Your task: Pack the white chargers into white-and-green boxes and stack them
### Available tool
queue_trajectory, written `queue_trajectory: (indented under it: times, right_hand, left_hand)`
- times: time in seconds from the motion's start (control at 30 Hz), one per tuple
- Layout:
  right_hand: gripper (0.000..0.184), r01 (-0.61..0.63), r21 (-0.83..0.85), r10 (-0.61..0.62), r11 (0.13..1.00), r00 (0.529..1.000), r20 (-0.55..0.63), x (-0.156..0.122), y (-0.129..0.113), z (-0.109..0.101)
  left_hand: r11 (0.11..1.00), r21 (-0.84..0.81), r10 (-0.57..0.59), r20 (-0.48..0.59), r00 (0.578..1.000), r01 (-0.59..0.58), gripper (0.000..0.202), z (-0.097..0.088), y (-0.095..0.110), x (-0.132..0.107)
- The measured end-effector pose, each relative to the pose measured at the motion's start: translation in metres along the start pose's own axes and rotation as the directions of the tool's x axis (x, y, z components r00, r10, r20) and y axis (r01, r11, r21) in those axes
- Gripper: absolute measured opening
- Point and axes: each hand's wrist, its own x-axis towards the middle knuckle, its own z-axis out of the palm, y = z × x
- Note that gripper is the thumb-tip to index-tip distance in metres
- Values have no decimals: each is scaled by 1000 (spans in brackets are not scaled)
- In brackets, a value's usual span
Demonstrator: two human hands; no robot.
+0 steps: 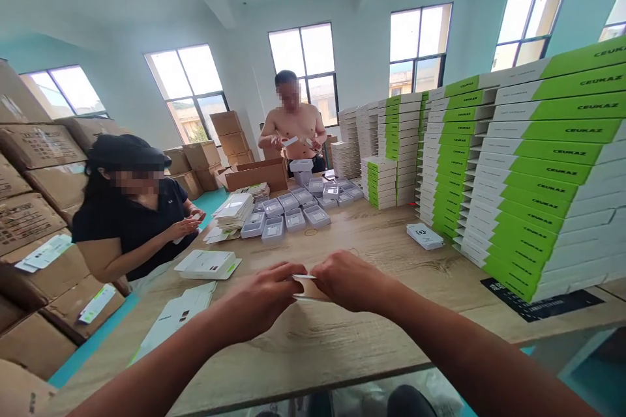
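Observation:
My left hand (261,296) and my right hand (349,280) meet over the near part of the wooden table (342,345). Both are closed on a small thin white card or flat packaging piece (304,288) held between them; only its edge shows between the fingers. A small white box (424,236) lies on the table to the right, beyond my right hand.
Tall stacks of green-and-white boxes (533,176) fill the right side. Grey trays (293,212) and white card piles (235,208) cover the middle. A seated person (132,208) works at left, another person (293,127) stands at the far end. Cardboard cartons (39,208) line the left wall.

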Motion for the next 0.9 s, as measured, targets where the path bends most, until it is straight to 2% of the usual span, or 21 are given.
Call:
queue_trajectory:
  times: [0.13,0.23,0.3,0.33,0.4,0.43,0.47,0.53,0.63,0.7,0.77,0.83,0.9]
  right_hand:
    - [20,-33,9,33,999,999,-8,2,-3,5]
    - [24,-83,7,83,997,996,-42,-5,-3,10]
    - [21,-129,173,156,976,976,-153,-14,-3,18]
    - [21,-117,328,199,938,953,-230,-20,-2,25]
    - [28,24,627,275,779,885,-376,-32,1,41]
    - [31,115,702,290,702,855,-430,-37,2,50]
    - [31,183,719,279,671,835,-474,-41,3,58]
    - [29,239,662,240,710,802,-547,-45,3,72]
    - [24,238,527,184,816,757,-627,-42,1,82]
    - [22,236,503,176,831,747,-641,-39,-2,80]
    - [20,208,560,221,802,768,-602,-36,-6,75]
    - [18,143,683,320,716,803,-503,-35,-12,69]
    - [17,61,824,458,563,807,-372,-32,-20,65]
  left_hand:
    - [999,27,40,-7,999,-39,32,5,4,0]
    - [1000,8,27,-1,1000,-27,49,8,6,0]
    - [1000,-15,5,-14,1000,-5,64,10,5,-1]
    - [1000,-26,-7,-30,1000,6,71,12,3,-2]
    - [999,-40,-18,-68,998,15,79,19,0,-5]
    - [999,-42,-18,-86,996,14,80,24,-1,-7]
    - [999,-42,-18,-105,994,14,81,29,-3,-9]
    - [999,-45,-16,-139,990,10,81,39,-4,-11]
    - [998,-60,-14,-171,985,4,79,49,-4,-12]
    - [997,-70,-21,-171,985,9,76,52,-4,-12]
    - [996,-81,-45,-172,984,31,69,53,-5,-13]
    - [993,-100,-79,-192,978,61,56,56,-7,-14]
    - [988,-134,-105,-260,960,72,44,62,-10,-16]
